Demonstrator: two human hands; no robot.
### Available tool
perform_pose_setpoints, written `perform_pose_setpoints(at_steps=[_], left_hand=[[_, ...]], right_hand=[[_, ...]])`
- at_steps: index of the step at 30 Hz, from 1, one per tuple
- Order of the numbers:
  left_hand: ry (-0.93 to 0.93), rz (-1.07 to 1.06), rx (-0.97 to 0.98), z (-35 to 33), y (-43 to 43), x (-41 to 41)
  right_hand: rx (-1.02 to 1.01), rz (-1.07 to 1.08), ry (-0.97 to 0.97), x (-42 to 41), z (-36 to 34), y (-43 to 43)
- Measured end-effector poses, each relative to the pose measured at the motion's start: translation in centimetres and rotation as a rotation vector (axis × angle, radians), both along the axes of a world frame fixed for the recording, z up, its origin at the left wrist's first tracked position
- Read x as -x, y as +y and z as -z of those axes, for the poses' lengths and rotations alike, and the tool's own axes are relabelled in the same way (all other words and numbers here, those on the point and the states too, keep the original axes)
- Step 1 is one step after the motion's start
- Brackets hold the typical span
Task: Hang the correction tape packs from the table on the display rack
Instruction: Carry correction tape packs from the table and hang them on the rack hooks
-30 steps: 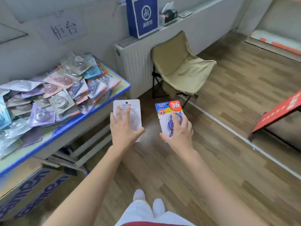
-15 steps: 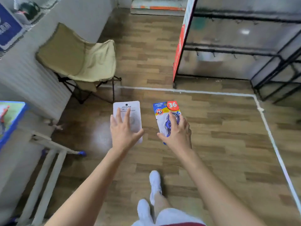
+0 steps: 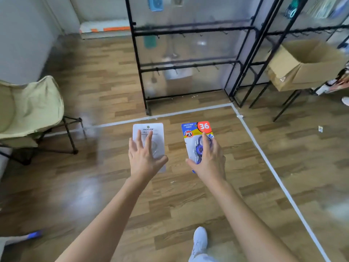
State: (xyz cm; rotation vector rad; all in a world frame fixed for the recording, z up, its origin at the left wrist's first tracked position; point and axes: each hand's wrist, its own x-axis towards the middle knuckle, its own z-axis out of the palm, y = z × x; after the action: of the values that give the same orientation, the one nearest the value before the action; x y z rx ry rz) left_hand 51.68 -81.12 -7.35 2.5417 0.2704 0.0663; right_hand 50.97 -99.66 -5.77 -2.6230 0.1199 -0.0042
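A white sneaker (image 3: 200, 241) steps on the brown wood-plank floor (image 3: 94, 186). Above it, the left hand (image 3: 145, 159) holds a white-card correction tape pack (image 3: 148, 128) in the air, fingers spread across its face and thumb out at its right edge. Just beside it, the right hand (image 3: 209, 159) grips a blue and yellow correction tape pack with a red "36" corner (image 3: 196, 129), index finger straight along the blister. A beige fabric folding chair (image 3: 30, 108) stands at left. Beyond a white tape line (image 3: 188, 111), the black metal display rack (image 3: 138, 63) shows mostly bare hooks; a brown cardboard box (image 3: 302, 67) sits right.
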Motion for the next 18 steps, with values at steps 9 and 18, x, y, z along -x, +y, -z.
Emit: perform_pose_setpoints(at_steps=[9,18], left_hand=[[-0.112,-0.009,0.048,-1.5,-11.3,-10.5],[-0.234,0.018,0.021,-3.3,-14.3,-26.6]], right_hand=[[0.017,0.006,-0.104,-11.9,-1.6,-10.7],[-0.006,-0.009,-0.184,-27.0,-2.7,-13.5]])
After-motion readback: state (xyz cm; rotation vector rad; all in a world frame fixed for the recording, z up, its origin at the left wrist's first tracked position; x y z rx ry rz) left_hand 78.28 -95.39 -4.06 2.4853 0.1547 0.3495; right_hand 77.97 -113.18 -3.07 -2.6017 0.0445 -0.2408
